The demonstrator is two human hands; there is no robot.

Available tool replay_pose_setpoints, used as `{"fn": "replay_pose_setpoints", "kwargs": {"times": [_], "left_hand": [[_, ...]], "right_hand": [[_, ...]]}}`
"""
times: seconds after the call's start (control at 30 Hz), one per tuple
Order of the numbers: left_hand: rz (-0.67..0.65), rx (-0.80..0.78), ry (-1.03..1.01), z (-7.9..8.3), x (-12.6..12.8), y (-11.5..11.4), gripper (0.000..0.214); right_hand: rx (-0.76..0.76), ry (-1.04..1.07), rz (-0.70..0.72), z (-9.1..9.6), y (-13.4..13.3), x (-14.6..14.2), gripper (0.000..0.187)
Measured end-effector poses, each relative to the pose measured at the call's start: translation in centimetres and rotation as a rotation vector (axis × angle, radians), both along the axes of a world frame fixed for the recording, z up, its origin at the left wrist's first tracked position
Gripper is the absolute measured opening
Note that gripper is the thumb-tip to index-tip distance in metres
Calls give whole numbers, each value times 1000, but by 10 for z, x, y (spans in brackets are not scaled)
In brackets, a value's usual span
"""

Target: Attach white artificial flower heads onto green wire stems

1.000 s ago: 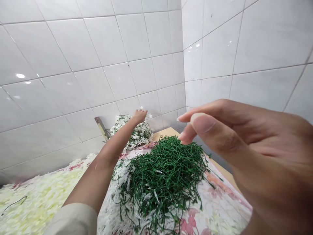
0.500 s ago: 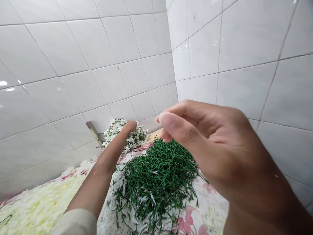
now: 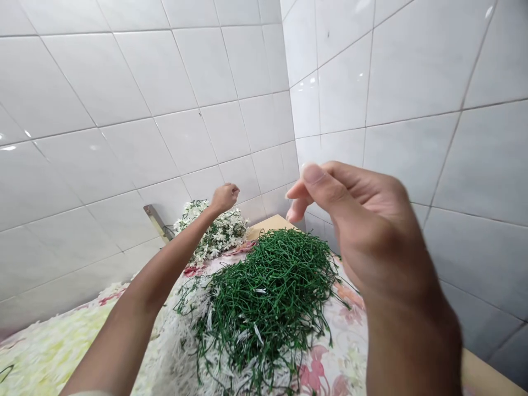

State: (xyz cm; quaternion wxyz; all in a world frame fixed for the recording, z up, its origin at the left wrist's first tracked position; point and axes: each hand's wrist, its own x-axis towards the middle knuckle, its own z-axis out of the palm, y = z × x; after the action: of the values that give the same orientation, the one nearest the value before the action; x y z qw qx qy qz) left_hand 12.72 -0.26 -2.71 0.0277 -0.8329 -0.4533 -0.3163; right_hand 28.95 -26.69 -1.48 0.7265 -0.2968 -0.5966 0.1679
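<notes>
My left hand (image 3: 225, 197) is raised just above a heap of small white flowers with green stems (image 3: 220, 234), by the wall. Its fingers are curled, and whether anything is inside them is hidden. Close to the camera on the right, my right hand (image 3: 363, 212) hangs in the air with thumb and fingers bent together; nothing shows in them. Below and left of it lies a big pile of thin green artificial stems (image 3: 276, 280). White petal-like pieces (image 3: 177, 335) spread along the pile's left side.
Pale yellow petal pieces (image 3: 53, 352) cover the left of the flowered cloth (image 3: 319, 368). A flat metal bar (image 3: 159, 223) leans near the white flowers. Tan board (image 3: 270, 224) shows at the far corner. White tiled walls (image 3: 181, 82) close in the back and right.
My left hand has lifted off the white flower heap, rising slightly to the right. My right hand has shifted right and turned more upright, uncovering more of the green pile.
</notes>
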Motion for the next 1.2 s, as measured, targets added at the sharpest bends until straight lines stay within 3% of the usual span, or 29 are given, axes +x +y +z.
{"fn": "replay_pose_setpoints", "kwargs": {"times": [0.1, 0.2, 0.23, 0.3, 0.4, 0.53, 0.63, 0.77, 1.0, 1.2], "left_hand": [[-148, -14, -75, 15, -1, -38, 35], [-354, -62, -123, 26, -16, -107, 48], [-512, -123, -187, 28, -24, -132, 48], [-688, -224, -184, 27, -43, -179, 34], [-647, -187, -183, 19, -75, -231, 10], [-590, -226, -208, 5, -122, -273, 12], [-549, -162, -225, -6, -149, -300, 17], [-530, -75, -253, -18, -165, -326, 17], [-648, 60, -203, -24, -168, -333, 7], [-684, 64, -163, -23, -170, -334, 7]], "right_hand": [[-6, 40, 152, -3, 12, -2, 34], [-61, -96, 391, -4, 15, -11, 35], [-87, -171, 483, -3, 13, -17, 34], [-146, -352, 652, -1, 6, -31, 34], [-194, -670, 775, 3, -13, -55, 33], [-128, -1114, 846, 2, -43, -85, 31], [49, -1357, 891, -6, -62, -105, 32], [243, -1519, 772, -18, -79, -122, 24], [231, -1607, 600, -25, -99, -130, 27], [247, -1637, 594, -26, -104, -133, 33]]}}
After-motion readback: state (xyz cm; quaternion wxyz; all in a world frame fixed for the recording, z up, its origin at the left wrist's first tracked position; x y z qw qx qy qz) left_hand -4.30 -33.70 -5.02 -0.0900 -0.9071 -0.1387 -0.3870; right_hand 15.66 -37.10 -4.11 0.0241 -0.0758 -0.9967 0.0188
